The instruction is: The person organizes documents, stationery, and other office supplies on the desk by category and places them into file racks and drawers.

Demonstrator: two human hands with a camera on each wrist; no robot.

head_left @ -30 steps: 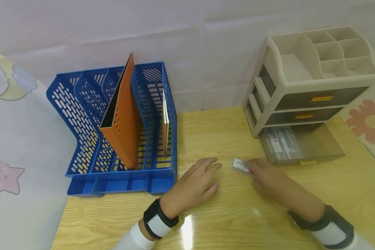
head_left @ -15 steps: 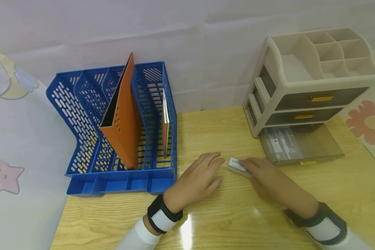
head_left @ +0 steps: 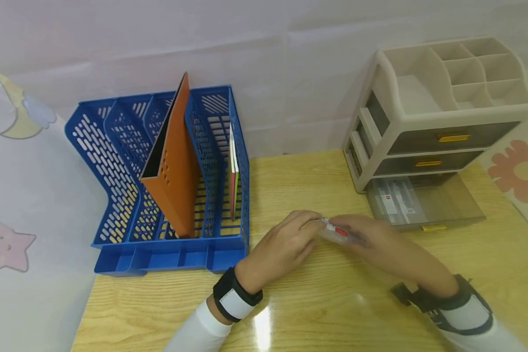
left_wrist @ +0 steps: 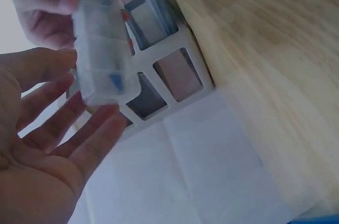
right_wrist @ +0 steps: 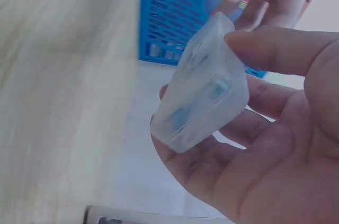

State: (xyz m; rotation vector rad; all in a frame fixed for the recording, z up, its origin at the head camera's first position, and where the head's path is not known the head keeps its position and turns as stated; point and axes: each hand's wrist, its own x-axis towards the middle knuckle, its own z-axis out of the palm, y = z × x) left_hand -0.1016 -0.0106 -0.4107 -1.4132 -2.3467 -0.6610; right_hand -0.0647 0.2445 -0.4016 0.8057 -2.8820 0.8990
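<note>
My right hand (head_left: 374, 239) grips a small translucent plastic case (head_left: 334, 231) with a white-and-red label, held close over the table. The right wrist view shows the case (right_wrist: 204, 83) between thumb and fingers, bluish shapes showing through its wall. My left hand (head_left: 286, 239) is at the other end of the case, fingertips right at its edge. In the left wrist view the left hand (left_wrist: 58, 134) has its thumb beside the case (left_wrist: 103, 44) and its fingers spread loosely below its end.
A blue file rack (head_left: 224, 242) on the left holds an orange folder (head_left: 180, 166) and thin booklets (head_left: 233, 181). A beige drawer organizer (head_left: 380, 98) stands at the right, its bottom drawer (head_left: 457, 210) pulled out with a clear labelled packet (head_left: 398, 203) inside.
The right hand has brought the case left and turned it, showing the red label. The left hand has moved right and up until its fingertips met the case's end.
</note>
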